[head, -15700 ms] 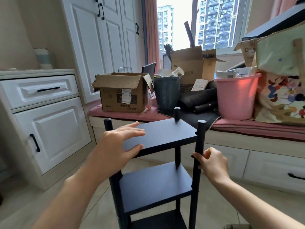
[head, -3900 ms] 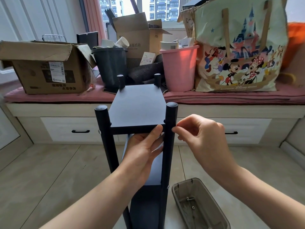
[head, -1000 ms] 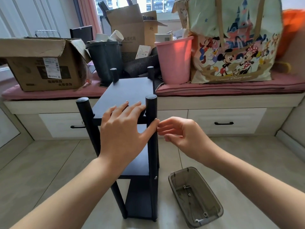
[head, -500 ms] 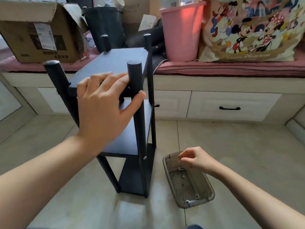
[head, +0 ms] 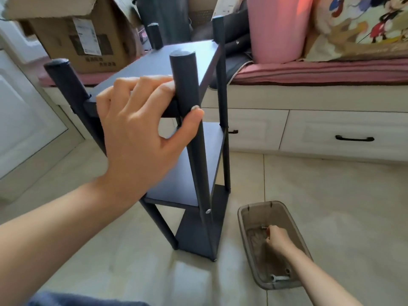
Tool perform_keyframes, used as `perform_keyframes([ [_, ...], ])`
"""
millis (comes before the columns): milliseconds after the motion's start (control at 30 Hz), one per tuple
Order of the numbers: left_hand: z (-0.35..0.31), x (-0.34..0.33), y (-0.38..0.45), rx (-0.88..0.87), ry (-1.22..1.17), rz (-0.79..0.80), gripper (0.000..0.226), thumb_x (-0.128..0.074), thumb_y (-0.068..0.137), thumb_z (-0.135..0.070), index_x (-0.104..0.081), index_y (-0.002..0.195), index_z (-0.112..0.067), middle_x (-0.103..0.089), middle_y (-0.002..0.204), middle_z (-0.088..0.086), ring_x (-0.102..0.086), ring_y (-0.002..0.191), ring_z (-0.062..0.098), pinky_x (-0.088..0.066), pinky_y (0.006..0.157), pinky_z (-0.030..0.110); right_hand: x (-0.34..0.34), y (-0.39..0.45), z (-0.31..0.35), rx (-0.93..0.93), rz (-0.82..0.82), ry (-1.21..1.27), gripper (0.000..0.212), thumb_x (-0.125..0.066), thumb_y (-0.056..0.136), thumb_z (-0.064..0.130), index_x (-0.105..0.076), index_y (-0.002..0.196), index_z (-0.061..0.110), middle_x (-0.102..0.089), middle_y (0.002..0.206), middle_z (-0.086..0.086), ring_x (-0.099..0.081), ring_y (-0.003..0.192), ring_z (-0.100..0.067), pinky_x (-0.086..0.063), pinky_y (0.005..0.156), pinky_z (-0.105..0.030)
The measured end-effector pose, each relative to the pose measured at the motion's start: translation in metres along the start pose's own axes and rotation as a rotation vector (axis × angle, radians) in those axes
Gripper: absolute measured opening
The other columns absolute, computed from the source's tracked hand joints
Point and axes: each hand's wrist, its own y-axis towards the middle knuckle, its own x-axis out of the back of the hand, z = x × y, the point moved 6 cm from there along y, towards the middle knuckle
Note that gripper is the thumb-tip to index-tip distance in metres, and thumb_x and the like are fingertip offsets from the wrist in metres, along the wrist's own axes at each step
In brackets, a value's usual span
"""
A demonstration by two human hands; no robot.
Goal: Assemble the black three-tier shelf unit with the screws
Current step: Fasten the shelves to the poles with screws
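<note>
Right now your left hand (head: 141,129) is gripping the near edge of the top board of the black shelf unit (head: 187,138), fingers curled over the board and thumb pressing against the near right post (head: 192,120). Your right hand (head: 277,240) is reaching well apart from it, down into the smoky translucent tray (head: 295,226) lying on the floor tiles (head: 331,195) just right of the unit; its fingers are bending over something small at the tray's bottom, though I cannot tell whether they are actually pinching a screw. A small wrench (head: 279,278) is lying at the tray's near end. The shelf unit is standing on the floor, tilting slightly, with a silver screw head (head: 208,210) showing on the near right post at the middle board. Beyond it, a white drawer bench (head: 331,133) is carrying a pink cushion (head: 320,71), a cardboard box (head: 88,40), a pink bucket (head: 278,29) and a cartoon-print bag (head: 362,25).
</note>
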Motion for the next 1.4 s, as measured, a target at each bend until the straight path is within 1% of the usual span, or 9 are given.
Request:
perform_keyframes([
  [133, 0.001, -0.001, -0.001, 0.017, 0.013, -0.009, 0.048, -0.041, 0.104, -0.052, -0.071, 0.112, -0.015, -0.067, 0.113, -0.005, -0.056, 0.112, 0.024, -0.027, 0.096, 0.035, -0.013, 0.013, -0.011, -0.034, -0.018, 0.099, 0.027, -0.041, 0.102, 0.013, -0.058, 0.118, 0.002, -0.061, 0.121, -0.02, -0.058, 0.111, -0.034, -0.04, 0.08, -0.028],
  [233, -0.001, 0.0, -0.002, 0.003, 0.02, -0.035, 0.053, -0.038, 0.104, -0.053, -0.072, 0.111, -0.012, -0.065, 0.109, -0.004, -0.055, 0.109, 0.026, -0.025, 0.095, 0.032, -0.015, 0.018, -0.013, -0.039, -0.033, 0.072, 0.021, -0.036, 0.102, 0.009, -0.056, 0.095, 0.011, -0.06, 0.121, -0.017, -0.057, 0.107, -0.031, -0.041, 0.082, -0.028],
  [433, -0.005, -0.001, -0.002, -0.006, 0.018, -0.025, 0.055, -0.036, 0.105, -0.051, -0.071, 0.105, -0.007, -0.06, 0.101, -0.004, -0.055, 0.102, 0.03, -0.031, 0.095, 0.04, -0.017, 0.022, -0.001, 0.143, -0.125, -0.074, 0.03, -0.028, 0.099, 0.013, -0.045, 0.074, 0.014, -0.05, 0.086, -0.01, -0.045, 0.082, -0.024, -0.034, 0.076, -0.033],
  [633, -0.008, -0.003, -0.002, -0.024, 0.029, -0.003, 0.052, -0.038, 0.105, -0.05, -0.07, 0.105, -0.009, -0.053, 0.102, -0.01, -0.056, 0.101, 0.031, -0.037, 0.091, 0.052, -0.019, 0.016, -0.003, 0.036, -0.086, 0.059, 0.035, -0.027, 0.099, 0.009, -0.043, 0.07, 0.019, -0.051, 0.079, -0.002, -0.051, 0.082, -0.023, -0.037, 0.074, -0.029],
  [800, -0.01, -0.002, -0.002, -0.009, 0.044, -0.002, 0.053, -0.036, 0.105, -0.052, -0.07, 0.105, -0.011, -0.053, 0.103, -0.012, -0.054, 0.104, 0.026, -0.032, 0.091, 0.043, -0.019, 0.008, 0.0, -0.009, -0.035, 0.074, 0.023, -0.03, 0.099, 0.005, -0.044, 0.081, 0.013, -0.06, 0.103, -0.013, -0.058, 0.101, -0.027, -0.043, 0.086, -0.031],
  [933, -0.009, -0.002, -0.001, -0.015, 0.038, 0.011, 0.051, -0.038, 0.104, -0.052, -0.071, 0.106, -0.013, -0.065, 0.104, -0.004, -0.058, 0.103, 0.027, -0.033, 0.09, 0.045, -0.02, 0.009, 0.0, -0.004, -0.005, 0.075, 0.02, -0.037, 0.097, 0.007, -0.048, 0.081, 0.013, -0.055, 0.089, -0.005, -0.056, 0.095, -0.027, -0.039, 0.078, -0.03],
  [1167, -0.009, 0.001, 0.001, 0.035, 0.004, 0.0, 0.039, -0.05, 0.098, -0.05, -0.069, 0.1, -0.017, -0.068, 0.105, -0.007, -0.058, 0.103, 0.026, -0.032, 0.09, 0.04, 0.016, -0.025, 0.038, 0.221, -0.025, 0.014, 0.016, -0.059, 0.095, 0.014, -0.068, 0.108, 0.012, -0.07, 0.109, -0.007, -0.065, 0.105, -0.021, -0.046, 0.082, -0.022],
  [1300, -0.008, 0.001, 0.001, 0.054, -0.007, 0.07, 0.041, -0.049, 0.097, -0.055, -0.068, 0.106, -0.02, -0.067, 0.108, -0.008, -0.055, 0.105, 0.025, -0.028, 0.089, 0.037, 0.063, -0.069, 0.075, 0.373, -0.175, 0.258, 0.009, -0.067, 0.093, 0.021, -0.07, 0.1, 0.017, -0.072, 0.098, 0.001, -0.065, 0.085, -0.005, -0.05, 0.077, -0.014],
  [1400, -0.005, 0.002, 0.003, 0.058, -0.006, 0.137, 0.045, -0.044, 0.097, -0.058, -0.066, 0.11, -0.021, -0.066, 0.11, -0.009, -0.053, 0.106, 0.025, -0.027, 0.088, 0.037, 0.104, -0.112, 0.116, 0.496, -0.238, 0.62, 0.009, -0.058, 0.098, 0.018, -0.063, 0.094, 0.011, -0.074, 0.082, -0.003, -0.071, 0.073, -0.011, -0.06, 0.075, -0.036],
])
